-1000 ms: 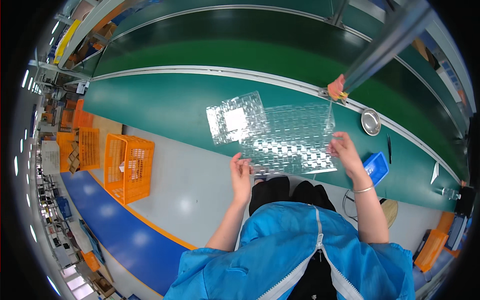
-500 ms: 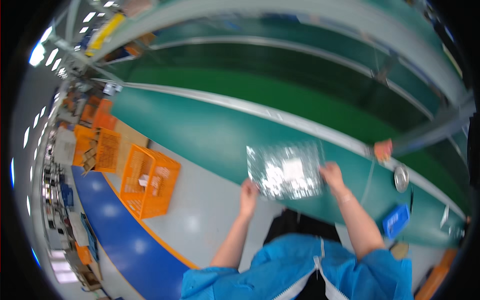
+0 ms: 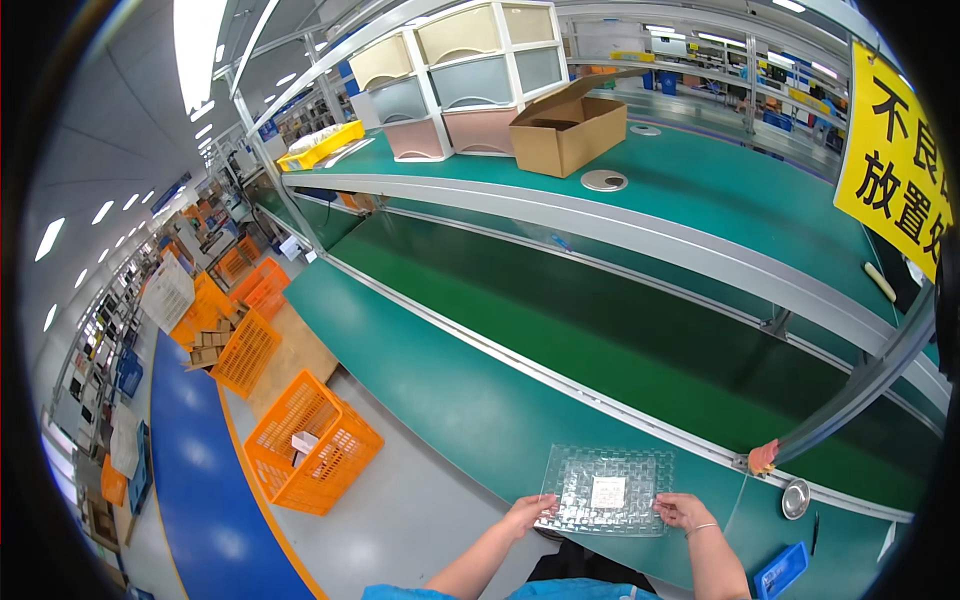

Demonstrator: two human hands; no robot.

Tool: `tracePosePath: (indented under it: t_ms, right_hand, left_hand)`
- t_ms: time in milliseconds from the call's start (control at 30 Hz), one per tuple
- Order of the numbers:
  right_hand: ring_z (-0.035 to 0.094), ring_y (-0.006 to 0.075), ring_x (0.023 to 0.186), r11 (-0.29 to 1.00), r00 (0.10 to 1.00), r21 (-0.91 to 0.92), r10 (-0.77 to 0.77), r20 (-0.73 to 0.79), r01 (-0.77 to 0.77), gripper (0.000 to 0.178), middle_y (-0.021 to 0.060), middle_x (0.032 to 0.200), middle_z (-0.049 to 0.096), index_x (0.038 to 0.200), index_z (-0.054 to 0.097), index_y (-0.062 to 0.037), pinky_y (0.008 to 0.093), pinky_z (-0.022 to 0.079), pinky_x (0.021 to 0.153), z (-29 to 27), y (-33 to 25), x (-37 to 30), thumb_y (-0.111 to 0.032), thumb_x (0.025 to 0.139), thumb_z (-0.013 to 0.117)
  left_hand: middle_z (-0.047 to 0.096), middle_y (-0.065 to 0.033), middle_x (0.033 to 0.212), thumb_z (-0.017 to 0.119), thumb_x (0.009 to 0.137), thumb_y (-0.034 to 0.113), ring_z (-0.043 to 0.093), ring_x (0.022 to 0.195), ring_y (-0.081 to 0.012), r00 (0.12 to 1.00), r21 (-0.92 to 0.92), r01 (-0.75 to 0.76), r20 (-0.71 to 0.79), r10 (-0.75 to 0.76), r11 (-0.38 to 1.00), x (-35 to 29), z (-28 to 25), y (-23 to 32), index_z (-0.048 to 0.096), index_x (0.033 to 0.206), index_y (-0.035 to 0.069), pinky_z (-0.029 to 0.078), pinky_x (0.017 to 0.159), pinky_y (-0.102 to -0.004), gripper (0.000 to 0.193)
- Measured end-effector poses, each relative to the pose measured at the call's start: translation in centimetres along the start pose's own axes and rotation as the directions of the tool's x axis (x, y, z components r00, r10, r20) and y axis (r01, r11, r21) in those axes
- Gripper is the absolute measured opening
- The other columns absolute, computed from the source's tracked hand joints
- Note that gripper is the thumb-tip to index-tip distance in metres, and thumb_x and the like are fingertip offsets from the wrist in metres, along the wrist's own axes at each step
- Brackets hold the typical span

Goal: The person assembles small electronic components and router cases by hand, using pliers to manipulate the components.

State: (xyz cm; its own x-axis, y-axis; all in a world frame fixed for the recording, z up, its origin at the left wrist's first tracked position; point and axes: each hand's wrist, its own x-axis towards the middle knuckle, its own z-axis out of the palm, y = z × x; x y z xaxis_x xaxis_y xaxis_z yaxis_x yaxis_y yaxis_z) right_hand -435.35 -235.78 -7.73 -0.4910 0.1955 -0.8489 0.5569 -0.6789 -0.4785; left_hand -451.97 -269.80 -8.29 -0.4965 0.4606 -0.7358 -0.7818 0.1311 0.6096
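A see-through plastic tray (image 3: 580,465) with a grid of small pockets is held up over the near edge of the green bench (image 3: 400,350). A white paper label (image 3: 608,492) shows at its middle. My left hand (image 3: 530,512) pinches the tray's left edge, and my right hand (image 3: 684,511) grips the right edge, fingers closed on it. Right of my right hand lie a round metal dish (image 3: 795,498), a dark thin pen-like stick (image 3: 816,533) and a blue bin (image 3: 782,571).
Orange crates (image 3: 313,442) stand on the floor at the left. Beyond the bench runs a dark green belt (image 3: 560,320). A raised shelf holds drawer units (image 3: 470,80) and an open cardboard box (image 3: 570,135). A yellow sign (image 3: 890,150) hangs at right, near a metal post (image 3: 850,390).
My view has tilted up, bringing the shelf and sign into sight. Both hands still hold the tray, which now sits lower in the picture.
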Motion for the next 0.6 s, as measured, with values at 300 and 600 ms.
tracePosePath:
  t_ms: [300,600]
  right_hand:
    - [0.059,0.0126,0.07,0.958,0.957,0.143,-0.265,0.115,0.248,0.019,0.0033,0.081,0.066,0.092,0.066,-0.0046,0.0255,0.047,0.058,-0.8,3.0,-0.6,-0.018,0.08,0.07]
    - [0.065,0.016,0.074,0.929,0.979,0.314,-0.205,-0.005,0.196,0.02,0.0103,0.088,0.067,0.1,0.061,-0.0021,0.0285,0.053,0.059,-2.1,3.8,-5.2,-0.003,0.081,0.068]
  left_hand:
    - [0.063,-0.0037,0.082,0.067,0.088,0.02,0.059,0.077,-0.0122,0.996,0.162,-0.021,0.093,0.006,0.987,0.7,0.6,1.9,0.062,0.096,0.003,0.048,0.069,-0.0262,0.02]
    - [0.063,-0.0029,0.105,0.059,0.093,0.014,0.06,0.092,-0.0143,0.952,0.171,0.117,0.261,-0.16,0.978,0.8,3.3,2.3,0.053,0.121,0.015,0.049,0.076,-0.0296,0.029]
